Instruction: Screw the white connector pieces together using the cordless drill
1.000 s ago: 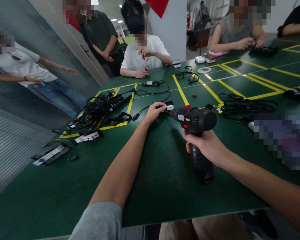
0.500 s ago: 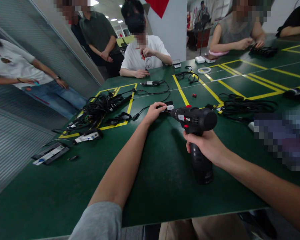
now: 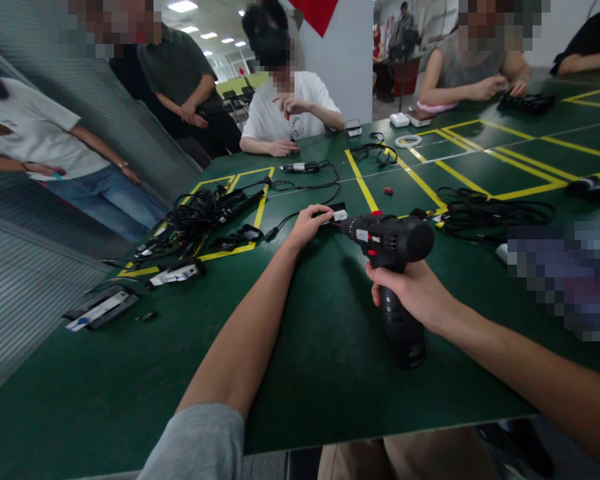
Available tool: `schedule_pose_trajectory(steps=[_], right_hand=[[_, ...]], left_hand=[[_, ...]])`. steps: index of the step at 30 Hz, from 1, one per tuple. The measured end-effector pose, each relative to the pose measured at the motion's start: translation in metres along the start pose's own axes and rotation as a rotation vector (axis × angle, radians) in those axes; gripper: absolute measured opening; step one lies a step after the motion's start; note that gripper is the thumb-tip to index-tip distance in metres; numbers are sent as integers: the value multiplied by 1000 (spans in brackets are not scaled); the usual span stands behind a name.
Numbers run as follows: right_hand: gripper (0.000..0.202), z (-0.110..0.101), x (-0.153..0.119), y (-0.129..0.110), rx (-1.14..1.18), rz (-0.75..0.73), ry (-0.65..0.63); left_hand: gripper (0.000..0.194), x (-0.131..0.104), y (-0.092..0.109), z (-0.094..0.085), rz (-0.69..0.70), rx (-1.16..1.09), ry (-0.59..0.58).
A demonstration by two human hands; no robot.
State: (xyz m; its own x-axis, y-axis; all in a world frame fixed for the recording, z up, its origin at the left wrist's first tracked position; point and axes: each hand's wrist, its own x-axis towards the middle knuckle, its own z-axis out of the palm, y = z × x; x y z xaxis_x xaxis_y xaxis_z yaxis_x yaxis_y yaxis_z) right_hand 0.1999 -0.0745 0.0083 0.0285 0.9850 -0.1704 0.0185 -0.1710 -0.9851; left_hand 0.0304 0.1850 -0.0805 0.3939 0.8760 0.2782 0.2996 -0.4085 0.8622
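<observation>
My right hand [image 3: 405, 290] is wrapped round the grip of a black cordless drill [image 3: 395, 237], its chuck pointing left and away from me. At the drill's tip lies a small black piece with a white label [image 3: 339, 213], with a black cable beside it. My left hand [image 3: 311, 225] grips this piece from the left, fingers closed on its near side. The bit's contact point is hidden behind the chuck and my fingers.
Tangled black cables [image 3: 205, 210] lie at left inside yellow tape; a labelled black case [image 3: 103, 307] is nearer. More coiled cable [image 3: 495, 210] lies at right, and a cabled pen-like tool [image 3: 299, 167] ahead. A person in a white shirt [image 3: 305, 107] sits opposite; others stand at left.
My hands, the drill and the labelled piece stay in place. The people standing at left have shifted slightly.
</observation>
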Motion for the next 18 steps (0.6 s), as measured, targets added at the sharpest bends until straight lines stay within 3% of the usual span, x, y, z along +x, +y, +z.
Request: schedule_pose_trajectory(steps=[18], right_hand=[[5, -2, 1, 2, -4, -19, -31]], left_hand=[[27, -1, 1, 0, 10, -2, -2]])
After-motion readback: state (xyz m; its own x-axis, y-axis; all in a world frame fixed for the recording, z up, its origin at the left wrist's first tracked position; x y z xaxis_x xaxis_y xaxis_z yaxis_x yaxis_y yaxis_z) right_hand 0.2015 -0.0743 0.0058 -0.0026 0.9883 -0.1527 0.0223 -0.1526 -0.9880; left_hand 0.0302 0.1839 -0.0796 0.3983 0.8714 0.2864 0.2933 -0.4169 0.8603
